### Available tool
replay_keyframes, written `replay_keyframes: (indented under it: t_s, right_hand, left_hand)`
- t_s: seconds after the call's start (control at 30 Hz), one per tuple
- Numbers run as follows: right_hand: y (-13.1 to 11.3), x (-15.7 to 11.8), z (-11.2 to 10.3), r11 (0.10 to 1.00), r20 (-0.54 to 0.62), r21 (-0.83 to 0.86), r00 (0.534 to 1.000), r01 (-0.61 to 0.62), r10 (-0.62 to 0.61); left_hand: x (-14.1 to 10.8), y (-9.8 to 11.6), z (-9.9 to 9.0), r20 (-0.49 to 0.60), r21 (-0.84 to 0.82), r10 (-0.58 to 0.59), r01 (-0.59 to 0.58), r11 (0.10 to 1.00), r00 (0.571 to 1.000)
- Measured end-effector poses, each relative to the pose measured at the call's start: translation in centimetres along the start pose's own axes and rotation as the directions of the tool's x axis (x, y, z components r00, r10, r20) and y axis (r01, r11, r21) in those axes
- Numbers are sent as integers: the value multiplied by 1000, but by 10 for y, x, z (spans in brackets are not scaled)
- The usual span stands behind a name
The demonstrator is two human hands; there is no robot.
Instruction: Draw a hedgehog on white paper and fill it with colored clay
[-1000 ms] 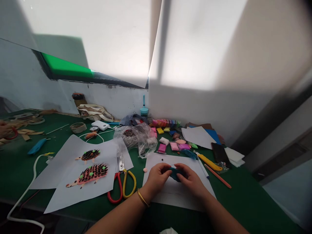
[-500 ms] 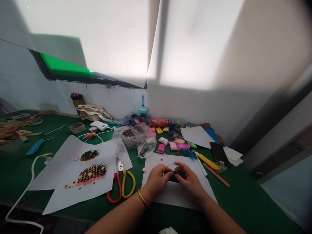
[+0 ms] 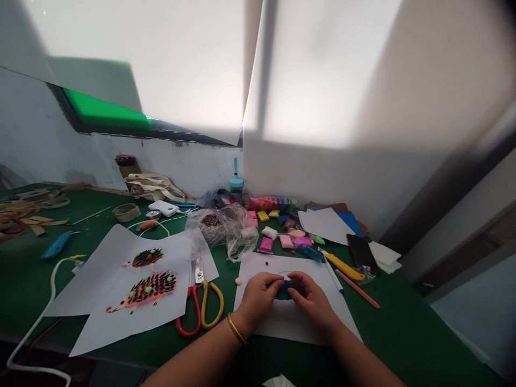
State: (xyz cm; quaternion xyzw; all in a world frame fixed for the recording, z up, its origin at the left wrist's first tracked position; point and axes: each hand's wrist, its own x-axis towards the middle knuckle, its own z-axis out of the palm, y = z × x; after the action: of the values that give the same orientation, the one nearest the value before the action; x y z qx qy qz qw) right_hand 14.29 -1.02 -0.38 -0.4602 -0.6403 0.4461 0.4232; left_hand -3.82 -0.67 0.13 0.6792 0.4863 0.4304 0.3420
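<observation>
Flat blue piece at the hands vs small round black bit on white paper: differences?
The flat dark blue piece is far larger than the small round black bit. The piece is between the left hand and right hand; the bit lies untouched. Both: dark, over the white paper sheet.

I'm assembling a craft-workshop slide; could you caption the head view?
Left hand and right hand hold a teal clay-like piece over white paper, beside red-and-yellow-handled scissors.

a green tabletop stands against a pale, marked wall. large white sheets hang over a dark-framed window, sunlight and shadow banding them; a bright green patch shows beneath their slanted lower edge.
</observation>
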Motion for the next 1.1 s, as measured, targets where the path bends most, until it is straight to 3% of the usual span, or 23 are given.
replay_keyframes:
  t_s: [0.23, 0.4, 0.6, 0.7, 0.97, 1.1]
  right_hand:
    - [5, 1, 1, 1000, -23, -20, 999, 24, -25]
    - [3, 0, 3, 999, -12, 19, 999, 44, -44]
    - [-1, -1, 5, 997, -11, 70, 999, 42, -41]
    - [-3, -1, 4, 993, -57, 110, 998, 37, -31]
    - [-1, 1, 4, 989, -128, 143, 992, 37, -18]
    - [-1, 1, 5, 992, -103, 125, 994, 34, -21]
  left_hand:
    - [-1, -1, 1, 78, 35, 53, -56, 998, 996]
    - [-3, 4, 0, 36, 33, 54, -55, 998, 998]
    - [-3, 10, -1, 77, 107, 129, -137, 985, 989]
    - [-3, 8, 1, 23, 32, 83, -84, 996, 996]
    - [-1, 3, 11, 38, -236, -76, 83, 968, 996]
    - [-2, 2, 11, 54, -291, -48, 62, 955, 997]
